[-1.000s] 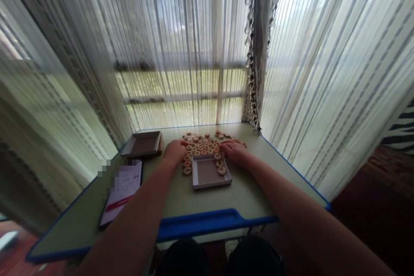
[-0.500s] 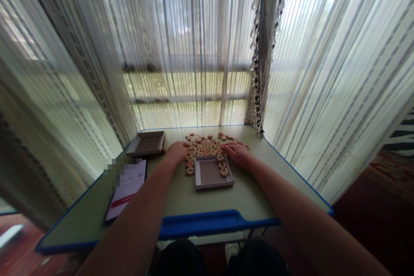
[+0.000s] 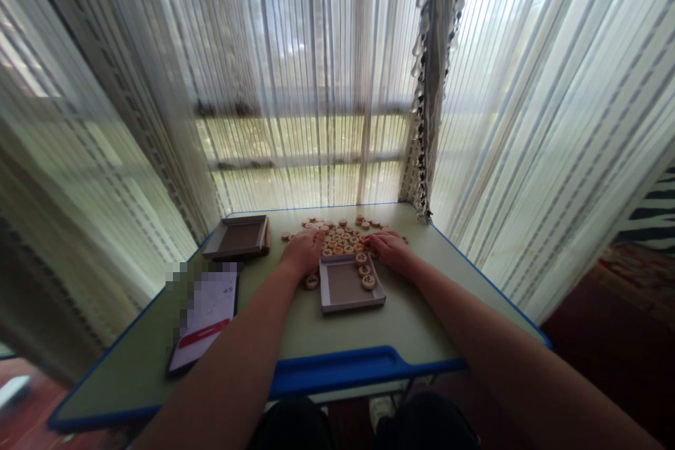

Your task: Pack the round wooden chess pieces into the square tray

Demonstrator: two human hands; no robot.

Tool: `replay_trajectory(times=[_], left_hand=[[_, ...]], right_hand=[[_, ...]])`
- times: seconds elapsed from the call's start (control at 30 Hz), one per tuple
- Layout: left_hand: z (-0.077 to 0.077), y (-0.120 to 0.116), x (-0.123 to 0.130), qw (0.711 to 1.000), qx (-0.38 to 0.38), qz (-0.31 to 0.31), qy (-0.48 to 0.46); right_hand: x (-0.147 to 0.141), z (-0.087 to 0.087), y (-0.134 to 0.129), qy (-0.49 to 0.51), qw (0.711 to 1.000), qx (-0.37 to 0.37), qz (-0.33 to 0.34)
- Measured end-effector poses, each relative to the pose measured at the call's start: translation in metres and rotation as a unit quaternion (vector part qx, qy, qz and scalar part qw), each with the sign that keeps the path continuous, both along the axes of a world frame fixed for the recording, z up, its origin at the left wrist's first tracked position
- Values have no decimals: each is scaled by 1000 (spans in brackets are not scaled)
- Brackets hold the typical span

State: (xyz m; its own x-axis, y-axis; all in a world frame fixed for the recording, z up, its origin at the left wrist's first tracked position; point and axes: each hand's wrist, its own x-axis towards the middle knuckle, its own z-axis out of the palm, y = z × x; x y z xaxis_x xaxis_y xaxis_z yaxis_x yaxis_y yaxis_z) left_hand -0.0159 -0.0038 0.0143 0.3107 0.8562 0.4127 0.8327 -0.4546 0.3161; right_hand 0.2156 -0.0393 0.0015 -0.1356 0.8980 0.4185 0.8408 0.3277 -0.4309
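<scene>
Round wooden pieces (image 3: 340,240) with red and dark characters lie in a cluster behind an open shallow box (image 3: 345,286). A short column of pieces (image 3: 363,271) stands at the box's right side, inside its outline. My left hand (image 3: 304,252) rests over the left part of the cluster, fingers extended and covering some pieces. My right hand (image 3: 387,246) lies at the cluster's right edge, fingers spread forward and touching pieces there. One piece (image 3: 311,282) shows beside the box, below my left hand.
Another shallow box (image 3: 237,236) sits at the table's back left. Nearer on the left lies a tablet (image 3: 208,316) with a lit screen. The table has a blue rim (image 3: 337,371), and sheer curtains (image 3: 316,84) hang behind it.
My left hand has moved right, over the column of pieces left of the box. Some pieces now show to the left of it. My right hand is almost unmoved.
</scene>
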Motion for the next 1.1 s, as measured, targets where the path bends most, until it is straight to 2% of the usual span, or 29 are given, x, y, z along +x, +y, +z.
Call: replay_trajectory(times=[0.2,0.33,0.4,0.53,0.67,0.93,1.1], left_hand=[[-3,8,4,997,-46,-51,25],[-2,9,6,997,-43,-60,29],[-1,8,5,998,-32,-60,15],[0,5,6,996,-20,-83,30],[5,0,7,996,-9,-85,35],[7,-1,3,998,14,42,48],[7,0,0,993,-7,88,76]], right_hand=[[-9,10,8,-58,998,-4,-18],[-18,26,32,-123,992,-41,-2],[-19,30,44,-138,990,-34,3],[-16,25,56,-136,990,-24,7],[-14,17,48,-159,987,-24,22],[-17,28,31,-196,980,-15,-34],[-18,23,33,-187,982,-1,-34]])
